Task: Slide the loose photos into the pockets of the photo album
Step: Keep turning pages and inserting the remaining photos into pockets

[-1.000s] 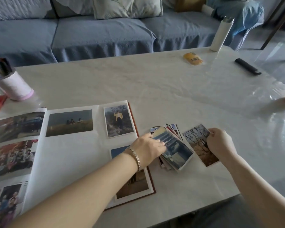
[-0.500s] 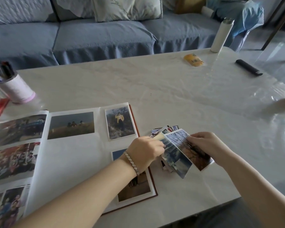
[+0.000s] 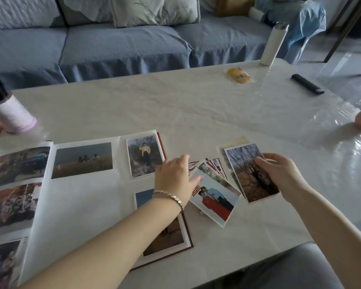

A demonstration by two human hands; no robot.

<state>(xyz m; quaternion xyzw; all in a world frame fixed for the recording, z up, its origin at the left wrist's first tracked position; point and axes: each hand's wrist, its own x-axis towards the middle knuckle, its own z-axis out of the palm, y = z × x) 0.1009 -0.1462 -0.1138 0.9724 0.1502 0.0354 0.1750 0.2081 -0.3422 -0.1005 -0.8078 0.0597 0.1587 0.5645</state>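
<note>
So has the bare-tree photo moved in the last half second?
Yes. The right hand has carried the bare-tree photo rightward, off the photo pile and farther from the album.

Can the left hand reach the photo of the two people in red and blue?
Probably yes: the left hand is open right beside the white-bordered photo of two people in red and blue, which lies uncovered on top of the pile.
</note>
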